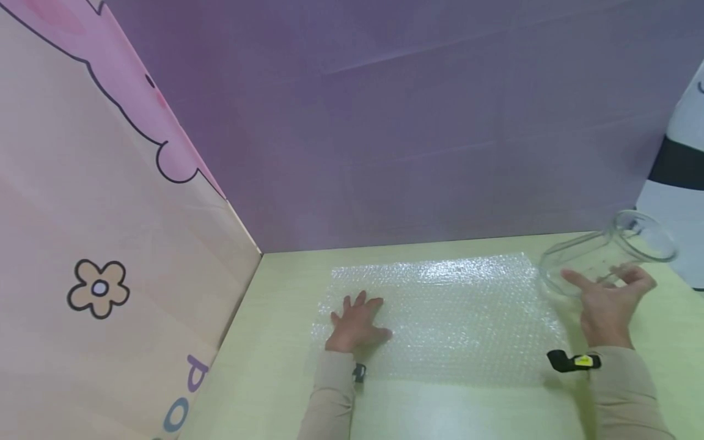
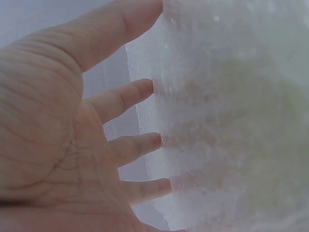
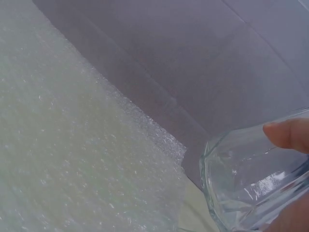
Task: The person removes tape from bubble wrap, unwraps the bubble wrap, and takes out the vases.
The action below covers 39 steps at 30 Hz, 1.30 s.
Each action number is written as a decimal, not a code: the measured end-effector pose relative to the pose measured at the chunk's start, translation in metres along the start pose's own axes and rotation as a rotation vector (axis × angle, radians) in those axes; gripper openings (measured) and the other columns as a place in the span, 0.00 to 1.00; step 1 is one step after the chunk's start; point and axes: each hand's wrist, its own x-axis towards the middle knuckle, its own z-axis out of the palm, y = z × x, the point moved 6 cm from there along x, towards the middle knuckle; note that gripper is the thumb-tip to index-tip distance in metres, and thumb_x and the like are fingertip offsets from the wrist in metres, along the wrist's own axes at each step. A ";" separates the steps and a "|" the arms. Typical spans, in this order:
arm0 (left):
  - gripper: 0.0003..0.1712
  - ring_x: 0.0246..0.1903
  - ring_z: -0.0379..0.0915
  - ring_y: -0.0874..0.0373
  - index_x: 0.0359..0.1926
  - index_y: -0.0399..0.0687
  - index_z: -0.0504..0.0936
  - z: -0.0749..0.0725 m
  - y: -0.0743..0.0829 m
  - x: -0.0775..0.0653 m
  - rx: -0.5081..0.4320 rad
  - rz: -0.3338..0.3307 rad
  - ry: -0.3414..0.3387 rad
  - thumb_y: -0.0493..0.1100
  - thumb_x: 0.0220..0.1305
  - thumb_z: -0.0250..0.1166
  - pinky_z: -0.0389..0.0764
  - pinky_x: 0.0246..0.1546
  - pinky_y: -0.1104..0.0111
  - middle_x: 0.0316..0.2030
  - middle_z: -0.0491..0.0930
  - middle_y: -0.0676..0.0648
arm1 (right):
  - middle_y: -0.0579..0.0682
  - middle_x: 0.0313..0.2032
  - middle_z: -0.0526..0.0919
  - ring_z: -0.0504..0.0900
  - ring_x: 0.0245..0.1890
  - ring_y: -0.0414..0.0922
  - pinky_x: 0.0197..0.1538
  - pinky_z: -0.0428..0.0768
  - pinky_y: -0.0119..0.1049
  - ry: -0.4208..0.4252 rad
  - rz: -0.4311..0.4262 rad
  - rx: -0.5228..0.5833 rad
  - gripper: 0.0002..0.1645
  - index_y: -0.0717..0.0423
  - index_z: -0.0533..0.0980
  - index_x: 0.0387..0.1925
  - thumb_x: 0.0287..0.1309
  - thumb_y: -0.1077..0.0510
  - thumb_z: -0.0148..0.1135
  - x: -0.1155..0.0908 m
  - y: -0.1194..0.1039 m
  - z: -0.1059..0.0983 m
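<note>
A sheet of bubble wrap (image 1: 467, 330) lies spread out on the table. My left hand (image 1: 356, 324) rests on its left part with fingers spread; in the left wrist view the fingertips touch the sheet (image 2: 231, 125) close to its edge. To the right, my right hand (image 1: 610, 305) grips a clear glass vase (image 1: 585, 253) from the near side. The vase is tilted over, its wide round mouth toward the far right and its base toward the wrap. In the right wrist view the thumb (image 3: 289, 134) presses on the vase's side, near the thick base (image 3: 217, 193).
The pale table (image 1: 275, 342) meets a purple cloth backdrop (image 1: 385, 153) at the far edge. A light printed panel (image 1: 165, 244) with a flower stands along the left. At the far right is a white panel (image 1: 682, 214) with a black band.
</note>
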 end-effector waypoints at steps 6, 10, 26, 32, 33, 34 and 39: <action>0.44 0.78 0.41 0.26 0.73 0.59 0.71 -0.001 0.000 0.000 0.005 0.001 0.006 0.58 0.56 0.74 0.43 0.68 0.21 0.79 0.55 0.38 | 0.36 0.52 0.55 0.59 0.56 0.35 0.48 0.79 0.18 0.039 -0.015 -0.010 0.57 0.39 0.55 0.51 0.32 0.80 0.80 0.002 0.001 -0.002; 0.44 0.78 0.42 0.26 0.73 0.58 0.71 -0.002 -0.001 0.000 0.007 0.003 0.009 0.58 0.56 0.74 0.44 0.68 0.20 0.79 0.55 0.38 | 0.34 0.55 0.54 0.58 0.63 0.34 0.65 0.73 0.23 0.060 0.004 -0.061 0.59 0.37 0.55 0.54 0.31 0.78 0.82 0.004 0.004 -0.005; 0.44 0.78 0.41 0.25 0.73 0.59 0.70 -0.003 -0.001 0.000 0.008 0.002 0.010 0.58 0.56 0.74 0.44 0.68 0.20 0.80 0.54 0.38 | 0.32 0.58 0.54 0.57 0.67 0.35 0.74 0.64 0.29 0.075 0.040 -0.183 0.59 0.33 0.54 0.55 0.34 0.74 0.83 0.009 0.006 -0.012; 0.45 0.77 0.42 0.25 0.73 0.58 0.70 -0.002 -0.001 0.000 0.014 0.006 0.011 0.58 0.56 0.74 0.44 0.67 0.20 0.79 0.54 0.38 | 0.31 0.52 0.54 0.58 0.53 0.32 0.52 0.70 0.21 0.074 0.044 -0.277 0.60 0.32 0.54 0.56 0.33 0.69 0.86 0.008 0.007 -0.013; 0.45 0.77 0.42 0.25 0.73 0.58 0.70 -0.001 -0.001 0.000 0.014 0.007 0.010 0.58 0.56 0.74 0.44 0.67 0.20 0.79 0.55 0.38 | 0.31 0.52 0.54 0.57 0.53 0.32 0.51 0.70 0.21 0.071 0.043 -0.290 0.59 0.32 0.54 0.57 0.34 0.69 0.86 0.008 0.007 -0.013; 0.45 0.77 0.42 0.25 0.73 0.58 0.71 -0.001 -0.001 0.000 0.014 0.008 0.010 0.58 0.56 0.74 0.44 0.67 0.20 0.79 0.55 0.38 | 0.31 0.51 0.54 0.57 0.53 0.32 0.51 0.70 0.21 0.068 0.042 -0.307 0.59 0.32 0.54 0.57 0.35 0.68 0.85 0.007 0.008 -0.014; 0.44 0.78 0.42 0.25 0.73 0.58 0.71 -0.001 0.001 0.000 0.013 0.009 0.007 0.58 0.56 0.74 0.44 0.68 0.20 0.79 0.55 0.38 | 0.30 0.51 0.54 0.58 0.54 0.32 0.58 0.71 0.26 0.059 0.046 -0.369 0.59 0.30 0.53 0.58 0.38 0.67 0.85 0.007 0.009 -0.015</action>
